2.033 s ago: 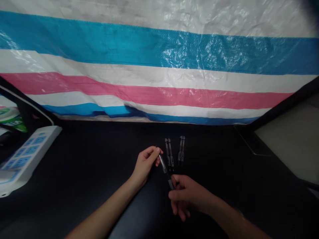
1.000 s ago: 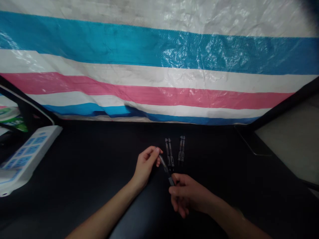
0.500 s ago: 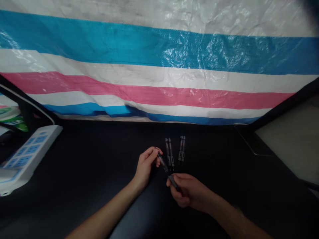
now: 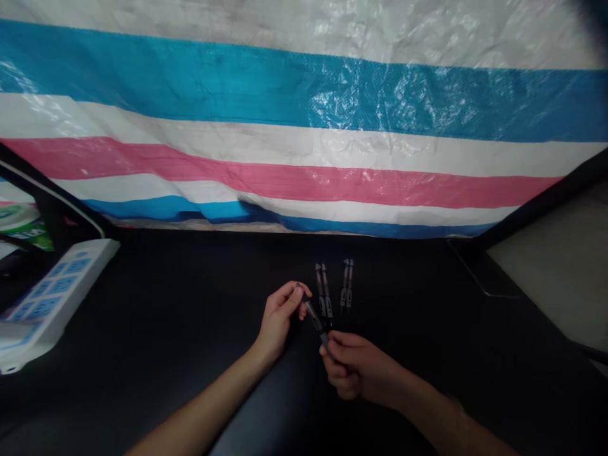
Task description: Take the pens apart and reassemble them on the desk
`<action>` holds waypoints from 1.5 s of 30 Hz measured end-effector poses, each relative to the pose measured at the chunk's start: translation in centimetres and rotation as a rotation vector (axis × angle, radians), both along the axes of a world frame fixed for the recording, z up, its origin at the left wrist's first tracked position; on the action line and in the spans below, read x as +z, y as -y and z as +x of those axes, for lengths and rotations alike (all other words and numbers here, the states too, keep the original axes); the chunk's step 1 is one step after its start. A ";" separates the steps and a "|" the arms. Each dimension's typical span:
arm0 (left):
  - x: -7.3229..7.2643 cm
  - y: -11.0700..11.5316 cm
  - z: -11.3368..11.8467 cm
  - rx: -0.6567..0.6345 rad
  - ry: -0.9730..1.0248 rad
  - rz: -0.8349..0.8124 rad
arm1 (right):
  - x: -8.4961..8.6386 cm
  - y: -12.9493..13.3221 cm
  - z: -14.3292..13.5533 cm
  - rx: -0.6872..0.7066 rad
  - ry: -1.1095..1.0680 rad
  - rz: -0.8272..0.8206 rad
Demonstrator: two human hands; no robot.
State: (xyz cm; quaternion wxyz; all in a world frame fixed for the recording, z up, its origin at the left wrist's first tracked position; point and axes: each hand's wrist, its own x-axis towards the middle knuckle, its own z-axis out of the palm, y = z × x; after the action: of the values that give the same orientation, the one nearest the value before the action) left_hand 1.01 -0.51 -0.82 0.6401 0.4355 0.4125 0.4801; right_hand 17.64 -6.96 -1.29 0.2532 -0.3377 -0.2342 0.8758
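A dark pen with a clear barrel [image 4: 313,315] slants between both hands above the black table. My left hand [image 4: 281,313] pinches its upper end between thumb and fingers. My right hand [image 4: 349,364] is closed round the lower, grey part, which the fingers partly hide. Just beyond the held pen, a pair of similar pens [image 4: 323,291] lies side by side on the table. Another pair of pens [image 4: 347,285] lies a little to the right of these.
A white power strip [image 4: 61,291] with blue sockets lies at the left of the black table [image 4: 180,304]. Striped plastic sheeting [image 4: 304,145] hangs along the back. A green-and-white package [image 4: 28,228] shows at the far left.
My right hand has shifted slightly, and its fingers now cover more of the pen's lower part. My left hand has barely moved.
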 end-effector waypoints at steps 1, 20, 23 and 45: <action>0.0 0.0 0.0 0.002 0.002 0.003 | -0.1 0.0 0.0 -0.005 -0.001 -0.012; -0.1 0.0 -0.2 0.023 -0.001 0.024 | 0.5 0.2 0.1 -0.015 0.007 0.020; -0.1 0.0 -0.1 0.014 0.003 0.022 | 0.4 0.3 0.2 0.000 -0.001 0.018; -0.2 0.1 -0.2 0.010 -0.021 0.034 | 0.6 0.2 -0.1 -0.040 0.010 0.002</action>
State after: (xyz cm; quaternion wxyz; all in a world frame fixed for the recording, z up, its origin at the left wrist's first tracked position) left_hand 0.81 -0.57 -1.05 0.6258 0.4491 0.4133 0.4857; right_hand 17.52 -7.18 -0.66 0.2699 -0.3463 -0.2295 0.8687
